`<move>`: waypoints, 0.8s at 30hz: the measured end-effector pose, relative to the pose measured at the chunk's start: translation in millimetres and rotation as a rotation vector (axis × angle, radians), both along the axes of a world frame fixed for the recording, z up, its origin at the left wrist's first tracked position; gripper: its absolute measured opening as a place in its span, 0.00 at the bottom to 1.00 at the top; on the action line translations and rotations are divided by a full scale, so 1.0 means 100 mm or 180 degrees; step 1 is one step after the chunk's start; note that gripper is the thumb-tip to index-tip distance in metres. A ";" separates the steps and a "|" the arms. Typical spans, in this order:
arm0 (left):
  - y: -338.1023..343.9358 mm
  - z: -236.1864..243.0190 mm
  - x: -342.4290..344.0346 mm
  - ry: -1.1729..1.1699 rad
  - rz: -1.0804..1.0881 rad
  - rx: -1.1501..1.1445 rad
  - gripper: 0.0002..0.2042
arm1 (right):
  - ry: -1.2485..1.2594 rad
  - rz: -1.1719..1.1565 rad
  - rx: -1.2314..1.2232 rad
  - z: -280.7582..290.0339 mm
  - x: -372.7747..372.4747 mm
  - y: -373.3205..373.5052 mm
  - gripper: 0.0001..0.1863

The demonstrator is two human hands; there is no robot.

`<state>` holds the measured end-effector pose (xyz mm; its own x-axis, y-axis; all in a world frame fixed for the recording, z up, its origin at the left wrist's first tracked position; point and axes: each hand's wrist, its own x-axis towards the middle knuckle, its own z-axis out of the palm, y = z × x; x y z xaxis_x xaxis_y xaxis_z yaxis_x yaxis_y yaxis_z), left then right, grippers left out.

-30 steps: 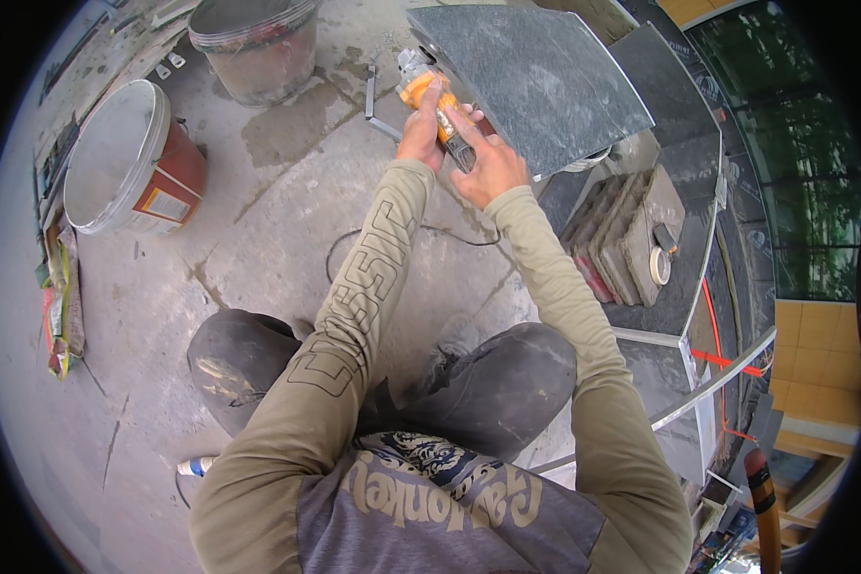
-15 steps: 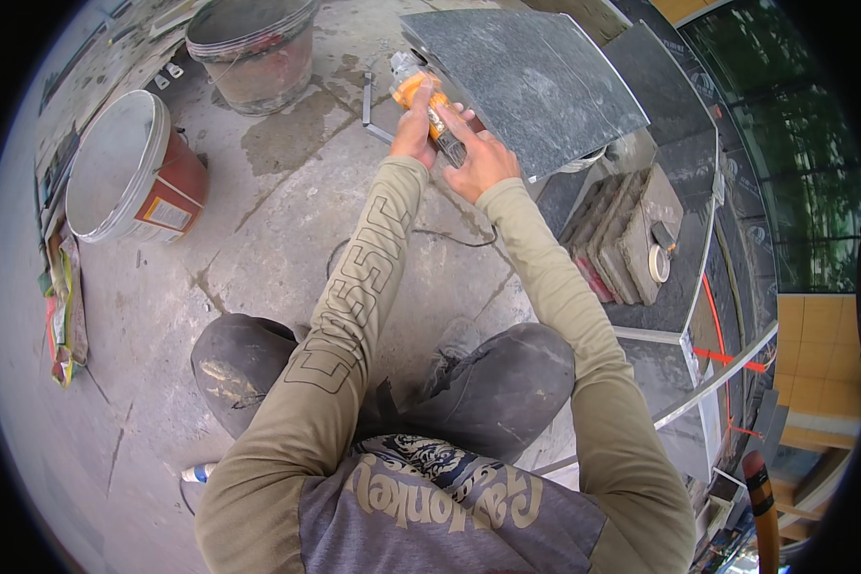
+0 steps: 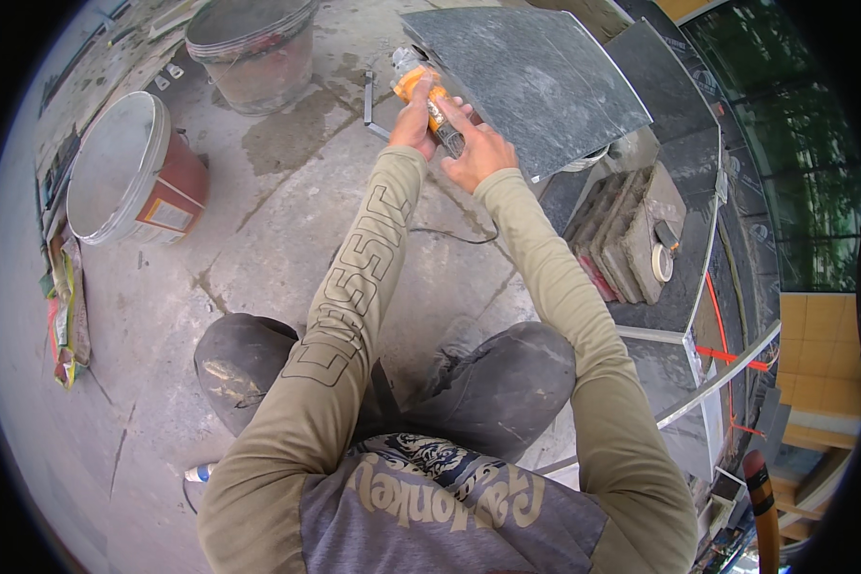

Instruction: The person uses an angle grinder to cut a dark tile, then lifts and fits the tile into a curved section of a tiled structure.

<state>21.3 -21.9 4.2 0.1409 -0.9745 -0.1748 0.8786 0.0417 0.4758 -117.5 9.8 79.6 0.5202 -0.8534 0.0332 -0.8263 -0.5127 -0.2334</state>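
An orange angle grinder (image 3: 429, 96) with a grey metal head is held in both hands, its head at the left edge of a grey stone-look slab (image 3: 536, 86). My left hand (image 3: 414, 127) is closed on the grinder behind its head. My right hand (image 3: 478, 151) is closed around the rear of the grinder body, with fingers reaching over it. A black cord (image 3: 450, 237) loops on the concrete floor below. A thin metal square (image 3: 369, 96) lies left of the grinder.
A red-and-white bucket (image 3: 177, 191) and a dirty tub (image 3: 253, 72) stand at left, beside sacks (image 3: 72, 316). Stacked cement-coated tiles (image 3: 622, 234) with a tape roll (image 3: 662, 261) sit at right, near metal strips (image 3: 713, 383). My bent knees (image 3: 507, 373) are below my arms.
Both hands and the grinder have shifted slightly left along with the sleeves; the grip looks the same. The slab and surrounding objects show little change.
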 end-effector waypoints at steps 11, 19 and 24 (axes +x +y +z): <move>0.21 0.05 -0.13 0.0039 0.0064 0.0022 0.29 | -0.0008 -0.0005 0.0033 0.00 -0.14 0.16 0.51; 0.34 0.07 -0.22 0.0167 0.0153 -0.0140 0.27 | -0.0055 0.0005 -0.0006 0.05 -0.24 0.30 0.51; 0.36 0.07 -0.25 0.0121 0.0128 -0.0163 0.28 | -0.0062 -0.0007 -0.0019 0.04 -0.27 0.33 0.51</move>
